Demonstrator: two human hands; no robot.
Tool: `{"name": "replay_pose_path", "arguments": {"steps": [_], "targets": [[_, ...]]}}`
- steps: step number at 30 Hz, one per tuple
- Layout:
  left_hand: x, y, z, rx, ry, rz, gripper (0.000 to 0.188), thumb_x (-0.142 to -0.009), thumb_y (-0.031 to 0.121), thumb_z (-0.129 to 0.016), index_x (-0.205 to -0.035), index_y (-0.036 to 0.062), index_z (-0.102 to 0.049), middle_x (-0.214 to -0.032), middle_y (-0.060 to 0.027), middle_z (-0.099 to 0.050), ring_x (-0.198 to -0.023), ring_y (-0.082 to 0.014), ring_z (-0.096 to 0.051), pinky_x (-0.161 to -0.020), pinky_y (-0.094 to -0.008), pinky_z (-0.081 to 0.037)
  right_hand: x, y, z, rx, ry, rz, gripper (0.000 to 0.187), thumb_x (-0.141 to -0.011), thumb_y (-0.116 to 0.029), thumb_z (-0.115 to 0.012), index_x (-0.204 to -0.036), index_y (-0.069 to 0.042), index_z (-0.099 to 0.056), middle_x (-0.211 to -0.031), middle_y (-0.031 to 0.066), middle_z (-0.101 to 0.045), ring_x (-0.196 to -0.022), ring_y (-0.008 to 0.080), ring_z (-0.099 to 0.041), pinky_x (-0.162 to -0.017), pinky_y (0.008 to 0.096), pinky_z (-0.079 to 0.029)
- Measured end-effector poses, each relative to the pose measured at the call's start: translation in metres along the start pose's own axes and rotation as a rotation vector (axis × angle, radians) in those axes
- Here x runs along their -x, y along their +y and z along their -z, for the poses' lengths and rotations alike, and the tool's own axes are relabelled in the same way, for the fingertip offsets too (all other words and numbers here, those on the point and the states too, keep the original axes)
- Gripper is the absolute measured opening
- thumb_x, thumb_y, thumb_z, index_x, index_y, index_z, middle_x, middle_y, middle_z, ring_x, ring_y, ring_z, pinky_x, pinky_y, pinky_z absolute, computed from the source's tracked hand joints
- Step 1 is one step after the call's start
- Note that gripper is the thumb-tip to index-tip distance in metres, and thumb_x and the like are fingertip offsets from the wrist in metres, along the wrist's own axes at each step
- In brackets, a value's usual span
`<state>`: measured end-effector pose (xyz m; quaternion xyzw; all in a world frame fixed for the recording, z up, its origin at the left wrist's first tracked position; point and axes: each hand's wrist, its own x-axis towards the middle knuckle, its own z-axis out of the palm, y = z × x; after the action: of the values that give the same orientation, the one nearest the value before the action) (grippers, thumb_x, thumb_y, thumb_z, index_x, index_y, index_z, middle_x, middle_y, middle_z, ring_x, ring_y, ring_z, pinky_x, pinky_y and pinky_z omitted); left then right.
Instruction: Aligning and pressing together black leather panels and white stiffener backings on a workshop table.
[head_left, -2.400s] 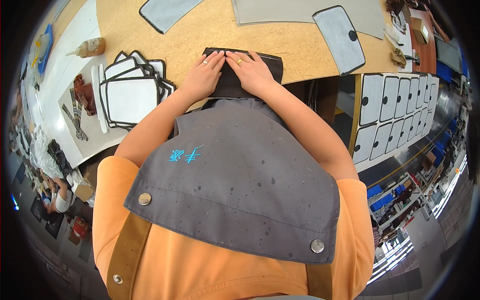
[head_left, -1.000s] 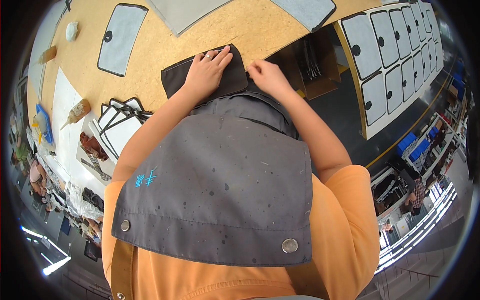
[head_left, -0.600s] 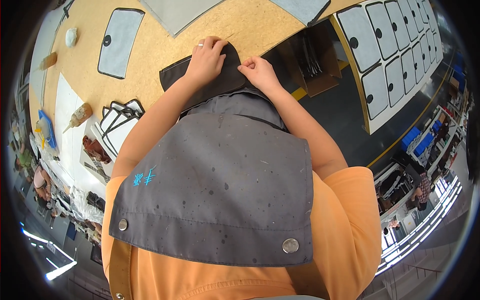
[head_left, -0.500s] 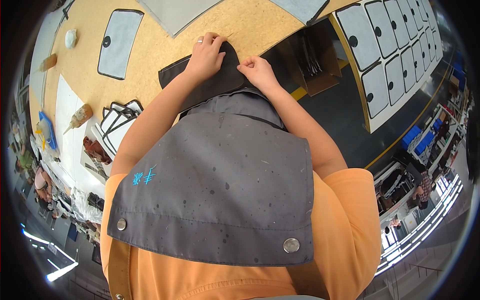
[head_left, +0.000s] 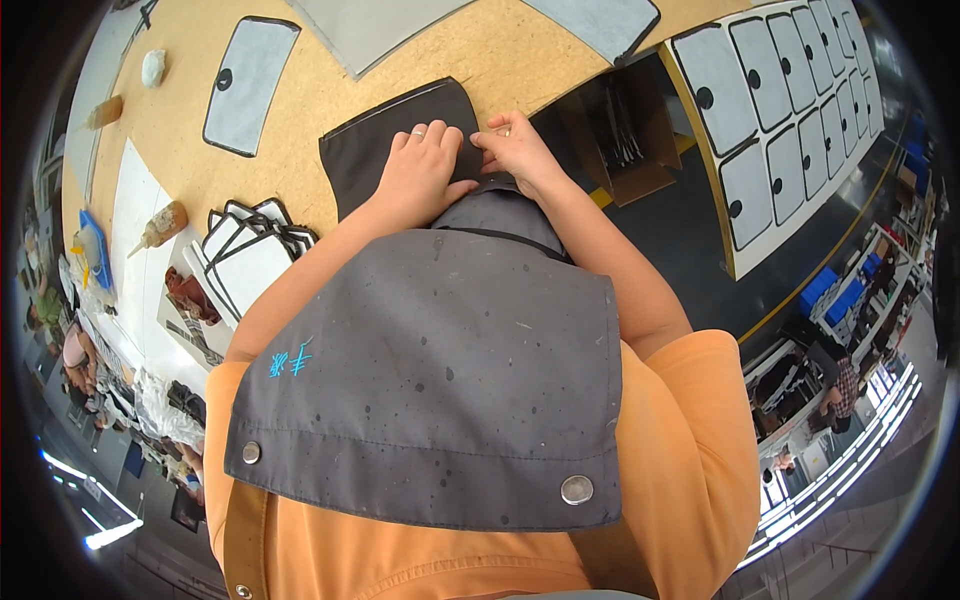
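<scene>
Head view: left hand (head_left: 422, 172) lies flat on the black panel (head_left: 360, 142); right hand (head_left: 513, 152) apparently pinches its edge, which might crease if tugged unevenly.

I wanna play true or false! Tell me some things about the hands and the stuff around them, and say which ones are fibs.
1. The left hand is on the black piece. True.
2. The apron is bright red. False: it is grey.
3. The right hand is at the black piece's right edge. True.
4. The white panels are right of the black piece. False: they are to its left.
5. The bottle nearest those panels has a pointed nozzle. True.
</scene>
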<state>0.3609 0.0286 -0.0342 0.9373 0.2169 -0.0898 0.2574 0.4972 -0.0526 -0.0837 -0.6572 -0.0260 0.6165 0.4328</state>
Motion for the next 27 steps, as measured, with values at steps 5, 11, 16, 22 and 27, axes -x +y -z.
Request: {"name": "replay_pose_path", "arguments": {"steps": [5,11,16,22,27], "targets": [[0.022,-0.003,0.04,0.101,0.471,0.009,0.013,-0.076,0.001,-0.055,-0.089,0.0026,-0.052,-0.081,-0.012,-0.056,-0.078,-0.0303,-0.055,-0.069,-0.037,-0.042,0.019,-0.047,-0.005,0.051,-0.178,0.127,0.03,-0.085,-0.011,-0.058,-0.106,-0.001,-0.039,-0.086,0.0125,-0.056,-0.073,0.0172,-0.059,-0.064,0.0291,-0.051],[0.069,-0.015,0.126,0.766,0.591,0.124,0.011,-0.082,-0.002,-0.057,-0.092,-0.0004,-0.053,-0.08,-0.0023,-0.054,-0.077,-0.0106,-0.05,-0.071,-0.0224,-0.04,0.04,-0.119,-0.007,0.475,-0.286,0.983,0.032,-0.086,-0.01,-0.055,-0.117,-0.005,-0.05,-0.113,0.0036,-0.054,-0.107,0.0174,-0.05,-0.093,0.0317,-0.038],[0.085,-0.025,0.143,1.072,0.666,0.05,0.014,-0.087,0.004,-0.056,-0.1,0.0019,-0.05,-0.088,0.0004,-0.054,-0.083,-0.0072,-0.05,-0.075,-0.0212,-0.039,0.062,-0.161,-0.026,0.475,-0.498,1.06,0.024,-0.084,-0.009,-0.058,-0.108,-0.004,-0.057,-0.104,0.0033,-0.057,-0.102,0.0152,-0.05,-0.09,0.0307,-0.038],[0.089,-0.035,0.14,1.166,0.746,0.016,0.014,-0.088,0.005,-0.054,-0.101,0.0034,-0.049,-0.089,0.0004,-0.053,-0.085,-0.0068,-0.05,-0.077,-0.0216,-0.039,0.066,-0.172,-0.042,0.418,-0.601,1.023,0.011,-0.083,-0.006,-0.06,-0.094,-0.003,-0.06,-0.09,0.0009,-0.056,-0.086,0.01,-0.05,-0.077,0.0241,-0.04],[0.088,-0.039,0.141,1.184,0.764,-0.046,0.014,-0.088,0.005,-0.054,-0.101,0.0044,-0.049,-0.091,0.001,-0.051,-0.086,-0.0067,-0.048,-0.079,-0.0216,-0.038,0.071,-0.176,-0.047,0.289,-0.675,0.914,0.008,-0.082,-0.003,-0.061,-0.09,-0.004,-0.059,-0.087,-0.0006,-0.055,-0.081,0.008,-0.049,-0.073,0.0226,-0.039]]}}
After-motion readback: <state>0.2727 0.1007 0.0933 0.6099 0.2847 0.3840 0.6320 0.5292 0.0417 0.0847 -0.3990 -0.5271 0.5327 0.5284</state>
